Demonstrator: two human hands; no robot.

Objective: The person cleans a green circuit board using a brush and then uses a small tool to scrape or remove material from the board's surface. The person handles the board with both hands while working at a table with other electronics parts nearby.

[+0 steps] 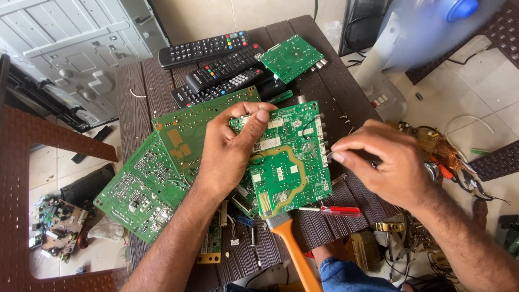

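Note:
My left hand (230, 148) grips the top left edge of a green circuit board (292, 162), thumb pressed on its face, holding it above the dark wooden table (138, 89). My right hand (381, 162) is at the board's right edge, fingertips pinched together on something small there; what it pinches is too small to make out. Under the board lie a red-handled screwdriver (338, 211) and an orange-handled tool (292, 246).
Two larger green boards (148, 186) lie to the left, and another small board (292, 57) sits at the back. Three black remote controls (216, 62) rest behind them. A grey back panel (70, 48) stands at left. Loose electronic parts and wires (448, 157) crowd the floor at right.

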